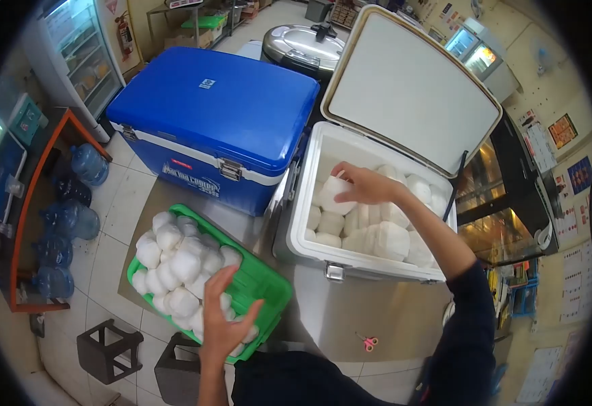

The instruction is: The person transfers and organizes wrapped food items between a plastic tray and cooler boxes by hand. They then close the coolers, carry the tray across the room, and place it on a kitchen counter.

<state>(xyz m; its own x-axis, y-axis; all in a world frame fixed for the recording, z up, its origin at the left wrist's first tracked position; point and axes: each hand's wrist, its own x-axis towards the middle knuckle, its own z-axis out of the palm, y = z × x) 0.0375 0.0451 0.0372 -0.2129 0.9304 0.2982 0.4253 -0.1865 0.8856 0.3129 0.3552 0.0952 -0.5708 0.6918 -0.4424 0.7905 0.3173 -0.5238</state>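
My right hand (360, 184) reaches into the open white-lined cooler (315, 152), its fingers closed round a white wrapped bundle (335, 197). Many similar bundles (392, 240) are packed in rows beneath and beside it. Over the green crate (269, 287) at the lower left, my left hand (228, 317) has its thumb and fingers spread, with nothing between them. A heap of white bundles (186, 264) fills the left part of that crate, and its green bottom shows at the right.
A closed blue cooler (215, 108) stands left of the open one, whose raised lid (411, 91) leans back. Pink scissors (369, 344) lie on the table. Dark stools (110, 350), water bottles (79, 220) and an orange-edged shelf (29, 210) are at the left.
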